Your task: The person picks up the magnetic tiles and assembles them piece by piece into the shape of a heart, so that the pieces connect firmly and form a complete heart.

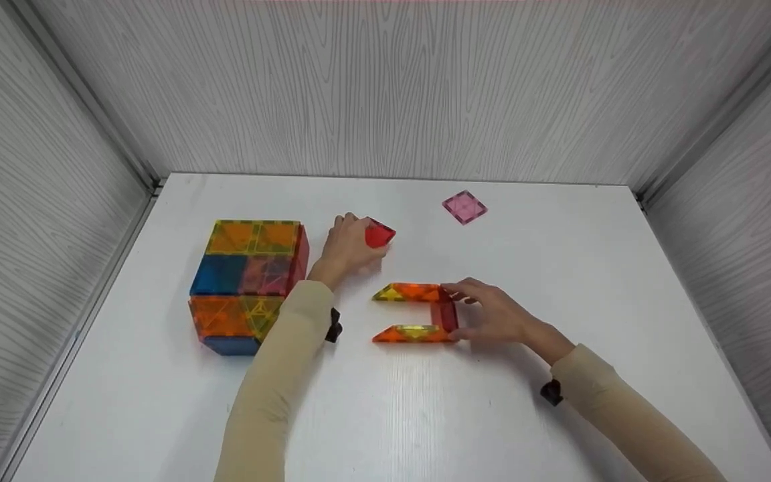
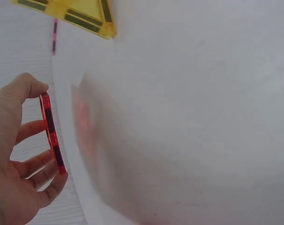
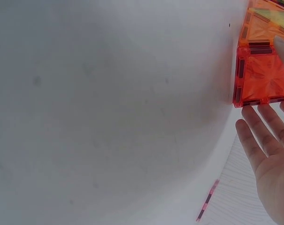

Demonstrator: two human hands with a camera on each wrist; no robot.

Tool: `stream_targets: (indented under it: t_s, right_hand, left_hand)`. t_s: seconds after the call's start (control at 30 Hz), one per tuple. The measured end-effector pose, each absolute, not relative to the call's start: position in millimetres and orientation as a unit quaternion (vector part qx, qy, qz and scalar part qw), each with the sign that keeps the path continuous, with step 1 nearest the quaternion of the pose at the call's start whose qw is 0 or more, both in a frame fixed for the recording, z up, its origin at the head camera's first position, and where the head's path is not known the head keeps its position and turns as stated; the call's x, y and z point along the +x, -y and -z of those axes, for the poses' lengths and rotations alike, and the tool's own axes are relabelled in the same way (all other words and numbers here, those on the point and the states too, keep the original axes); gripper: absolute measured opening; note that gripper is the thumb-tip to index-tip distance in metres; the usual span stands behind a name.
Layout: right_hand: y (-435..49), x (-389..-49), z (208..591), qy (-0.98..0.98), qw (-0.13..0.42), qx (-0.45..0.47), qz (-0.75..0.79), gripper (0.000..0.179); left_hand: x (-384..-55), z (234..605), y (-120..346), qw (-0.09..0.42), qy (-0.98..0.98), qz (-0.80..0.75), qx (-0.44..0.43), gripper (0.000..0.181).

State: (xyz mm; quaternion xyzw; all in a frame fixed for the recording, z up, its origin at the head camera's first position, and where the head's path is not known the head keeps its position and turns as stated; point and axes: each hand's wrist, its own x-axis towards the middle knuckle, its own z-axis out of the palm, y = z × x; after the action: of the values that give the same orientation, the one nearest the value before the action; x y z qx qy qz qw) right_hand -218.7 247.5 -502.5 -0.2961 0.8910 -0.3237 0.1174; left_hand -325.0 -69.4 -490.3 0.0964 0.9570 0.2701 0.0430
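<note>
My left hand (image 1: 352, 242) pinches a red magnetic tile (image 1: 380, 234) by its edges, thumb on one side and fingers on the other. In the left wrist view the red tile (image 2: 52, 133) is seen edge-on, above the table. My right hand (image 1: 498, 313) spans the right end of a U-shaped row of standing magnetic tiles, its thumb at the near corner and fingertips at the far corner. That end is a red square tile (image 3: 266, 77), held between thumb and fingers. Two orange and yellow sides, far (image 1: 415, 292) and near (image 1: 409, 333), run left from it.
A large block of joined orange, blue, red and yellow magnetic tiles (image 1: 228, 273) stands at the left, beside my left forearm. One pink square tile (image 1: 464, 207) lies flat near the back of the white table (image 1: 412, 415). Wood-grain panels (image 1: 385, 87) enclose the back and both sides.
</note>
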Motion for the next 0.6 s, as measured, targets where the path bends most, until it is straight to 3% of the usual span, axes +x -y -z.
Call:
stream_targets:
  t_s: [0.6]
  right_hand:
    - [-247.7,-220.3,504.2,-0.891,0.104,-0.309,0.316,0.081]
  left_hand:
    - [-262.8,444.5,62.1,0.013,-0.924,-0.297,0.242,0.053]
